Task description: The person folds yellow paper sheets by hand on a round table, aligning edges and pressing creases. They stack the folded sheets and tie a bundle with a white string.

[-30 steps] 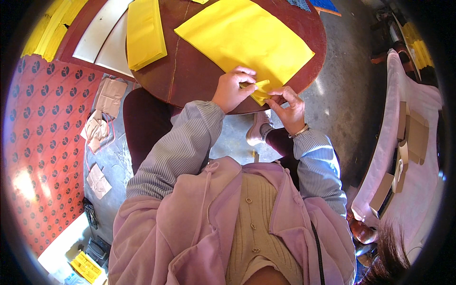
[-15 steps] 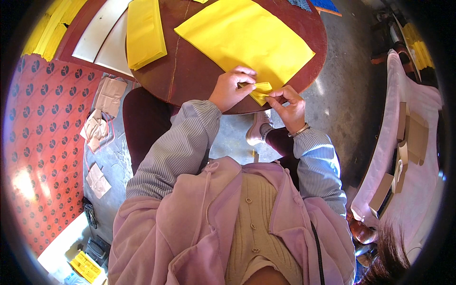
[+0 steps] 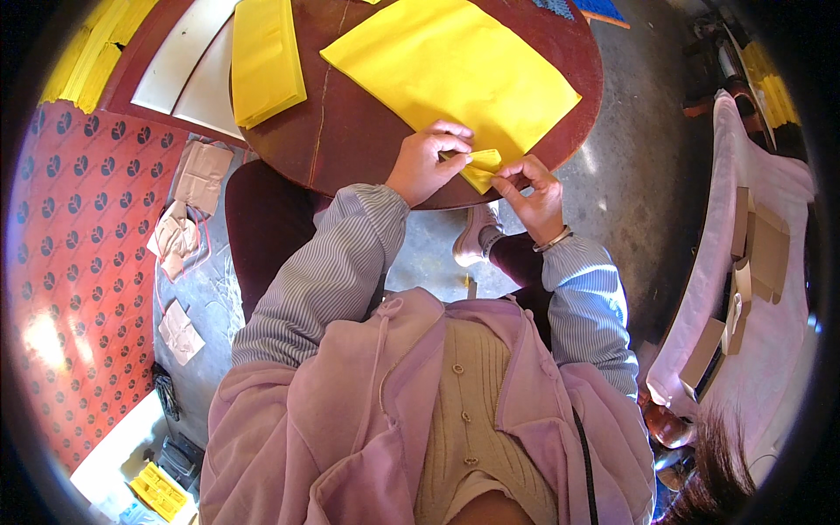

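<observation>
A large yellow sheet, paper or thin cloth (image 3: 455, 70), lies flat on the round dark-red table (image 3: 289, 157). Its near corner is bunched into small folds at the table's front edge. My left hand (image 3: 429, 162) pinches the folded part from the left, thumb and fingers pressed together. From the right, my right hand (image 3: 532, 194) grips the same corner between thumb and forefinger. A narrow yellow folded stack (image 3: 267, 66) rests on the table to the left of the sheet. How many layers are between my fingers is hidden.
A white-and-red panel (image 3: 197, 57) adjoins the table at the left, with more yellow stacks (image 3: 87, 57) beyond. Brown paper pieces (image 3: 203, 179) lie on the floor below. At right, a pink-white cloth (image 3: 713, 254) carries open cardboard boxes (image 3: 766, 254).
The small yellow fold between my hands has flattened slightly, and my right fingers have shifted a little. Otherwise both hands keep their place.
</observation>
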A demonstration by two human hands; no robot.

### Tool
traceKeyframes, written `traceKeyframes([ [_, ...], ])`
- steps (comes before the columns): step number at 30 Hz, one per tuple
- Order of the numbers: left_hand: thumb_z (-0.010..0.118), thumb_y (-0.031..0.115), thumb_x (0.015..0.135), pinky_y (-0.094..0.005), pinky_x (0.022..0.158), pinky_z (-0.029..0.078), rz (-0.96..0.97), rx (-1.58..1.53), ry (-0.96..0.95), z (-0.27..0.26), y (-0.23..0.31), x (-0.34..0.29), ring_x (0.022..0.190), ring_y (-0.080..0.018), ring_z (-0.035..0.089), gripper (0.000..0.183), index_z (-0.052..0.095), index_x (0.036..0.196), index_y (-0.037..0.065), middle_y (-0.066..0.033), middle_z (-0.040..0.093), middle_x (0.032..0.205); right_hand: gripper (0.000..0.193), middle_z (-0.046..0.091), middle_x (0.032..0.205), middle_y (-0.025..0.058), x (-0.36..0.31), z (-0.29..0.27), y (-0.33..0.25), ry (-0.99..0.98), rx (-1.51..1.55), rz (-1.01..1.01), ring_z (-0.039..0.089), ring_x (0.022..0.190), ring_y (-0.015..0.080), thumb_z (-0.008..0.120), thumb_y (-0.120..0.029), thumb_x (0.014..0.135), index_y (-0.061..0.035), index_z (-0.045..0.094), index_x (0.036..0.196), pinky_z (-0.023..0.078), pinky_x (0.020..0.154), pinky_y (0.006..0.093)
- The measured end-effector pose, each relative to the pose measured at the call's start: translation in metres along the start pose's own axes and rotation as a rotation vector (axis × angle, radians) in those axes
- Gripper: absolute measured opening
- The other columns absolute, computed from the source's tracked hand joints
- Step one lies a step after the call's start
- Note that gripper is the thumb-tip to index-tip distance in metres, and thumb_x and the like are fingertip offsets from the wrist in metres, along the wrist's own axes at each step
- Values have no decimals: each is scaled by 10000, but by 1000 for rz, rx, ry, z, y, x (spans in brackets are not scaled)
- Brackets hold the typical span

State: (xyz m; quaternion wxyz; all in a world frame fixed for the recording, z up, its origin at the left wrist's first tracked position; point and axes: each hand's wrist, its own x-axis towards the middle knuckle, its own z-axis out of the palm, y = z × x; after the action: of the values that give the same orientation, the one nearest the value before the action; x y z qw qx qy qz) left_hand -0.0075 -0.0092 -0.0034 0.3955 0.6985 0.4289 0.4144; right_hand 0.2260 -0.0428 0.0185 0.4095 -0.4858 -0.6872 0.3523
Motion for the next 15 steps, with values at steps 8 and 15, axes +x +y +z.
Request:
traceKeyframes([
  [8, 755, 80, 905, -342, 963, 553, -2, -6, 4, 1, 0, 0, 1120, -255, 715, 143, 766, 1026, 5, -137, 722, 1233, 117, 661, 819, 38, -1, 0, 1, 18, -25, 13, 632, 706, 113, 811, -62, 859, -11, 714, 896, 514, 668, 271],
  [15, 763, 88, 891, -342, 925, 572, 24, 3, 28, 1, -1, 0, 1085, -255, 727, 137, 772, 1005, 13, -127, 728, 1215, 100, 662, 810, 32, -1, 4, 3, 49, 9, 37, 627, 705, 106, 803, -60, 848, -17, 718, 876, 505, 661, 263],
])
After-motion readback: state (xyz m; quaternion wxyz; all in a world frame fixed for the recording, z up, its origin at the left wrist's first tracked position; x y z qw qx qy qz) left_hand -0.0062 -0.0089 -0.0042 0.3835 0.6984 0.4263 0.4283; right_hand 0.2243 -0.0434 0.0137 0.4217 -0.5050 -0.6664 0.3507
